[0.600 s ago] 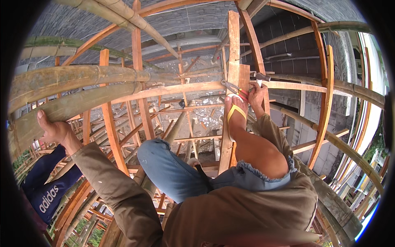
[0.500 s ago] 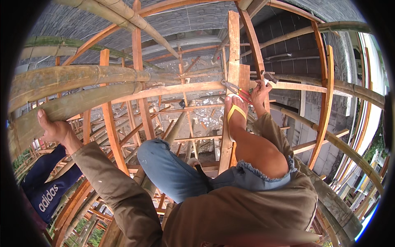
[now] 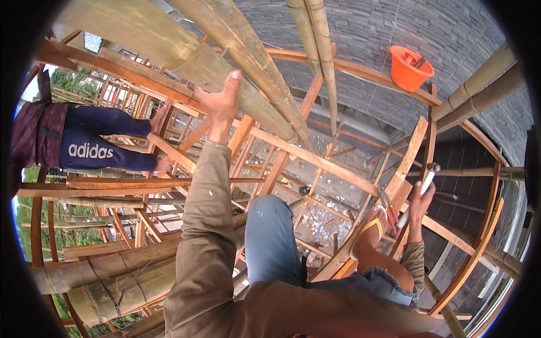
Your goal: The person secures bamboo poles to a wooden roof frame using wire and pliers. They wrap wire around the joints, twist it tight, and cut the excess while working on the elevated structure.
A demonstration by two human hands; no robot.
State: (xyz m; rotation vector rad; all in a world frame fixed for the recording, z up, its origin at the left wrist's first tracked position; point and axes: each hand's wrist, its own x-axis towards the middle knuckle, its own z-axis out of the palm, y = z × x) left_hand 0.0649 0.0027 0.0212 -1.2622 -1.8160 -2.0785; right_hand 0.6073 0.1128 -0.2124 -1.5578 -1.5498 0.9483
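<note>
My left hand (image 3: 220, 104) is raised against a thick bamboo pole (image 3: 222, 73); its thumb points up along the pole and its fingers are curled around the side, partly hidden. Gripped in my right hand (image 3: 418, 204) is a hammer (image 3: 428, 179) with a white handle, its dark head at the upper end and seen nearly end-on. Just left of that hand, a pair of pincers (image 3: 389, 205) with red handles rests on the timber. My foot in a yellow-strapped sandal (image 3: 372, 225) stands on a wooden plank (image 3: 410, 147) beside the pincers.
An orange bucket (image 3: 410, 76) with tools in it sits by the grey stone wall (image 3: 360, 34). Another person (image 3: 90, 138) in dark blue trousers stands barefoot on the framework at left. Timber beams and bamboo poles cross all around, above a littered floor (image 3: 327, 217) far below.
My view has swung left, bringing the bucket and more of the other person into sight. My left hand has shifted along the bamboo. The hammer has turned in my right hand, its handle now showing.
</note>
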